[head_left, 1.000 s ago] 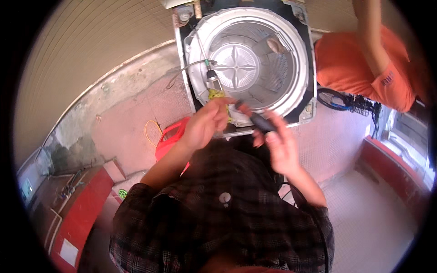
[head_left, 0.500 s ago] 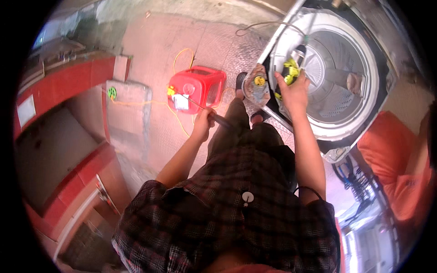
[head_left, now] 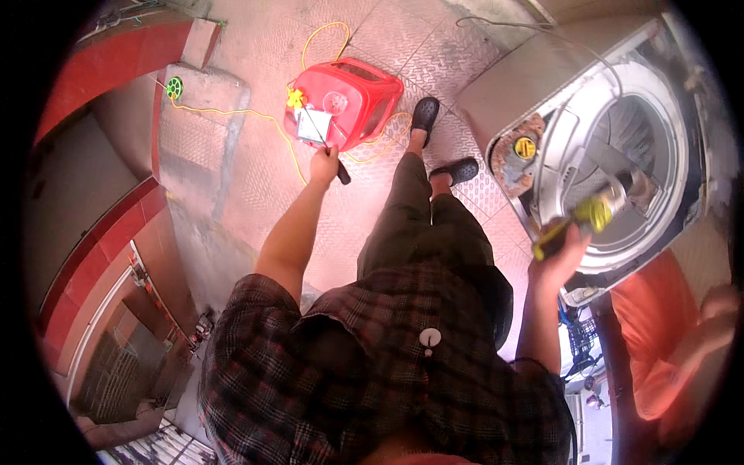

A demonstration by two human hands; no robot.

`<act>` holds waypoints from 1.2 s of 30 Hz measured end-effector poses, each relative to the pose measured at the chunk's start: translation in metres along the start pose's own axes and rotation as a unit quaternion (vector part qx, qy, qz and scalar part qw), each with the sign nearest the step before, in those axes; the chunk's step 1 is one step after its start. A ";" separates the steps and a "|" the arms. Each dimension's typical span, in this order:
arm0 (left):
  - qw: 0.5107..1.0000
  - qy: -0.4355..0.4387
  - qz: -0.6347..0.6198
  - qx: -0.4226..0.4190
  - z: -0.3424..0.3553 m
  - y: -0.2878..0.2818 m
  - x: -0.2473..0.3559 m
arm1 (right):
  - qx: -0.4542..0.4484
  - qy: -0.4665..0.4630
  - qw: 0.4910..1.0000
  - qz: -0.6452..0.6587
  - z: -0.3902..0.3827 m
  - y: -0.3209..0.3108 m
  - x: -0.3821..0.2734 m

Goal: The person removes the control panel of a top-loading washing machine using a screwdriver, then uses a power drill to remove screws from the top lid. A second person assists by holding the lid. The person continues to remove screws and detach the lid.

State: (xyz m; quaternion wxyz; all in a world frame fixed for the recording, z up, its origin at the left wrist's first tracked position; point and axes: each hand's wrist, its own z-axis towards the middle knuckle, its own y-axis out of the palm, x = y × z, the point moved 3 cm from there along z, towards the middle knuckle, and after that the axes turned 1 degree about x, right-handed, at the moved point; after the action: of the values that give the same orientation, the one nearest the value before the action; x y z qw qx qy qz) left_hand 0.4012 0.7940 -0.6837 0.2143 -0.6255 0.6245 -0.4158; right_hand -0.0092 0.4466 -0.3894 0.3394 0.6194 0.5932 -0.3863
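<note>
My left hand (head_left: 323, 166) is closed round a screwdriver with a dark handle (head_left: 343, 175). Its thin shaft points at the red plastic stool (head_left: 380, 93), over a white flat piece (head_left: 314, 125) lying on the seat. Also on the stool are a yellow piece (head_left: 294, 98) and a small clear dish (head_left: 335, 103). At the right, my right hand (head_left: 561, 259) grips a yellow-green and black cordless drill (head_left: 593, 215), smeared by motion. The drill is held over the near rim of an open top-load washing machine (head_left: 552, 186), its nose toward the tub (head_left: 643, 124).
A yellow cord (head_left: 248, 112) runs from a green reel (head_left: 174, 87) on a ledge to the stool. A yellow cap (head_left: 525, 148) sits on the washer's rusty corner. A thin hose (head_left: 581, 43) loops over the washer. Someone in orange clothing (head_left: 651, 325) is close by at right.
The drill has come back from over the tub toward me. My left hand with the screwdriver has moved forward, nearer the stool. The whole view has shifted too.
</note>
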 end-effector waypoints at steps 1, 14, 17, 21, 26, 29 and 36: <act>1.000 0.005 0.026 0.003 0.010 -0.008 -0.005 | -0.019 0.002 1.000 0.002 -0.014 -0.003 0.001; 0.974 0.023 0.224 -0.006 0.097 -0.008 -0.019 | -0.176 -0.103 0.972 -0.113 -0.041 0.051 0.000; 0.974 0.045 0.220 0.026 0.106 -0.006 -0.026 | -0.189 -0.074 0.972 -0.116 -0.038 0.057 0.004; 0.975 0.039 0.214 0.037 0.110 -0.005 -0.021 | -0.195 -0.070 0.974 -0.096 -0.035 0.058 0.009; 0.978 -0.027 0.206 -0.022 0.112 -0.008 -0.015 | -0.186 -0.071 0.977 -0.074 -0.034 0.071 0.006; 0.981 -0.002 0.196 -0.012 0.109 -0.013 -0.012 | -0.209 -0.062 0.973 -0.080 -0.031 0.067 0.007; 0.988 0.013 0.117 0.104 0.095 -0.018 -0.009 | -0.184 -0.083 0.962 -0.187 -0.030 0.065 -0.004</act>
State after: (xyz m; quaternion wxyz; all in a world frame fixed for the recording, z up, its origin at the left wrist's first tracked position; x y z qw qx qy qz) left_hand 0.4880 0.7813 -0.7252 0.3171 -0.5170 0.6492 -0.4591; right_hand 0.0574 0.4666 -0.3746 0.4169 0.3905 0.7291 -0.3771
